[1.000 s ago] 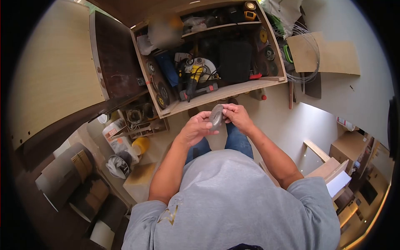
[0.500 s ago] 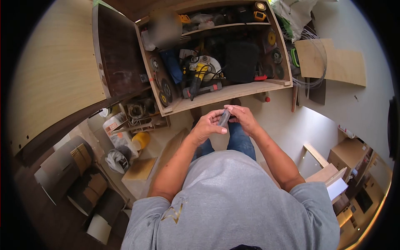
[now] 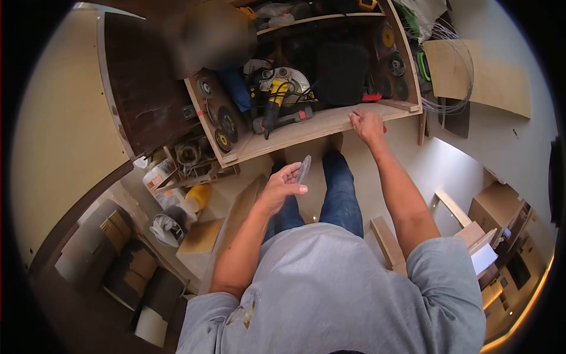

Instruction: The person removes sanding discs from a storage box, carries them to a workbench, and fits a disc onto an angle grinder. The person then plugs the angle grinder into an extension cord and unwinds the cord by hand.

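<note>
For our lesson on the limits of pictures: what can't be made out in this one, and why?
In the head view:
Thin item in the left hand: its face, turned nearly edge-on.
Red thing: partly hidden behind the right hand.
Wooden box: upper-left corner behind a blurred patch; top cut off by the picture's edge.

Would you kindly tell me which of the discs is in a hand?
The grey disc, seen nearly edge-on in the left hand; the other discs that show are along the cabinet's inner sides.
</note>
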Demonstrator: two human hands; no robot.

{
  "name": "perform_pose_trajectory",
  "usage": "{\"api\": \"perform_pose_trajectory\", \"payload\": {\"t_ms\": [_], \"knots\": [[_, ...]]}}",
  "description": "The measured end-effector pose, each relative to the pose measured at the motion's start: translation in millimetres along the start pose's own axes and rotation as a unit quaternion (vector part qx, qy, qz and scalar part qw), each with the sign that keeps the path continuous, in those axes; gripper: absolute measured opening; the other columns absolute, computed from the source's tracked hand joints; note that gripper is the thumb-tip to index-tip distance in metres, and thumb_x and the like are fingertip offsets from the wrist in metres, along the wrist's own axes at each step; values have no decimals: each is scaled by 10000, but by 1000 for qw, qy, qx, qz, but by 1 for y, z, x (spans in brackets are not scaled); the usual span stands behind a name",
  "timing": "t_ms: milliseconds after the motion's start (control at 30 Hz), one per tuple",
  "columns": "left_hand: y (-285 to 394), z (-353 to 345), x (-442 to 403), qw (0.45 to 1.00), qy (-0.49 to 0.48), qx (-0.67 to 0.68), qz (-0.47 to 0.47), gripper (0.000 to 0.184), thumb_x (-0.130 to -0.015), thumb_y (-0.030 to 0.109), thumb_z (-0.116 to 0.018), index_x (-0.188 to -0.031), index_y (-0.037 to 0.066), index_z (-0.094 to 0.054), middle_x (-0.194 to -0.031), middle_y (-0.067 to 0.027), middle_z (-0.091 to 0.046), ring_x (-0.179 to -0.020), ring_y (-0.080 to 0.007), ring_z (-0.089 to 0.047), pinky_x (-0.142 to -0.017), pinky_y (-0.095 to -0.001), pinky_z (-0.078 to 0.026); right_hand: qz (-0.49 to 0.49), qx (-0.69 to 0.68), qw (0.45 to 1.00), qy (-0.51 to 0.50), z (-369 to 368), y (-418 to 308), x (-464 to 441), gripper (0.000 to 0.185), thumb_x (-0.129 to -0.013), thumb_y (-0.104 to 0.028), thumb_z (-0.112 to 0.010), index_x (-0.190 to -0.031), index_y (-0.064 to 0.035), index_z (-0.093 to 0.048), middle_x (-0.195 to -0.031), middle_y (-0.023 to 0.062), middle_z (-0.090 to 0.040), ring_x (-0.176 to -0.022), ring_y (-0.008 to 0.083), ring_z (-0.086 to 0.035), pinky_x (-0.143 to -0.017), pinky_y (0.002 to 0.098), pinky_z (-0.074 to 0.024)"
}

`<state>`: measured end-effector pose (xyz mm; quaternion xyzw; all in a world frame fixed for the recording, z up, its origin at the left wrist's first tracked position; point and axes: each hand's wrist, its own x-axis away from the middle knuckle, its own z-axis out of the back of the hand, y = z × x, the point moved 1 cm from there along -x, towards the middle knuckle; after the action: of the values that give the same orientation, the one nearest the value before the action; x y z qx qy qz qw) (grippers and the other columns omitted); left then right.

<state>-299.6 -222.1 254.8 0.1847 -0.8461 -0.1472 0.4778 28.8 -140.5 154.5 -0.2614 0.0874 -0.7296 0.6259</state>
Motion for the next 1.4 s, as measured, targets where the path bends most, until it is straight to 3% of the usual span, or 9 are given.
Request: {"api": "perform_pose_trajectory", "payload": {"t_ms": [133,267,500,833,1000,1100,1200,1333,1400], "knots": [[-6,5,-12,1000,15,-15,0,899,-676,147,-855,-1466,-25,-461,-1364,-138,-579,-1214,-215,-559,-1081,-358,-427,-67,119,986,-96,-13,63,-29,344,-932,-400,-620,-982,-97,-774,-977,199,-722,-957,413,-676,-865,491,-534],[-6,7,-30,1000,12,4,13,913,-663,128,-855,-1471,-18,-455,-1374,-134,-576,-1188,-212,-563,-1089,-356,-417,-105,71,986,-111,-26,92,-50,346,-932,-435,-610,-1038,-151,-778,-1017,167,-737,-968,389,-690,-880,484,-538],[12,-9,-84,998,-18,10,58,971,-644,96,-859,-1495,-19,-406,-1411,-144,-535,-1258,-251,-544,-1101,-394,-423,-190,135,964,-129,-23,70,-58,349,-909,-430,-631,-1063,-145,-759,-1029,171,-741,-1007,351,-702,-898,467,-550],[86,-116,-306,991,-87,-75,-62,1118,-657,20,-851,-1580,35,-221,-1344,-180,-536,-1177,-271,-608,-1032,-402,-491,-242,127,949,-154,-26,77,-66,244,-879,-295,-628,-1018,-144,-760,-1051,95,-748,-1031,272,-707,-930,428,-528],[98,-189,-422,981,-49,-152,-114,915,-728,69,-851,-1493,18,-350,-1209,-123,-607,-1083,-241,-635,-887,-382,-534,-229,111,959,-124,-27,80,-65,205,-860,-237,-624,-984,-126,-744,-1010,97,-735,-989,267,-693,-909,418,-504],[88,-217,-469,976,-73,-189,-77,754,-735,109,-872,-1364,26,-464,-1146,-97,-637,-1029,-230,-645,-822,-389,-537,-227,101,961,-117,-29,82,-62,192,-854,-227,-620,-953,-117,-743,-994,95,-736,-977,258,-694,-887,419,-496],[66,-236,-503,984,-21,-165,-59,634,-748,128,-874,-1263,41,-515,-1104,-81,-654,-998,-230,-654,-797,-399,-539,-234,85,962,-116,-29,84,-63,174,-834,-199,-626,-933,-118,-743,-975,85,-733,-979,250,-691,-887,408,-488],[58,-253,-529,984,-46,-150,-84,682,-783,237,-889,-1313,15,-522,-1170,-124,-642,-1068,-282,-629,-833,-430,-551,-238,56,963,-112,-27,84,-61,174,-802,-143,-636,-937,-127,-744,-959,67,-721,-977,240,-683,-903,391,-472],[57,-247,-542,977,-46,-191,-88,887,-749,336,-907,-1429,-18,-461,-1200,-153,-637,-1084,-298,-627,-849,-446,-556,-235,54,964,-109,-28,85,-62,171,-800,-142,-641,-936,-127,-743,-957,65,-719,-977,239,-679,-903,390,-469]]}}
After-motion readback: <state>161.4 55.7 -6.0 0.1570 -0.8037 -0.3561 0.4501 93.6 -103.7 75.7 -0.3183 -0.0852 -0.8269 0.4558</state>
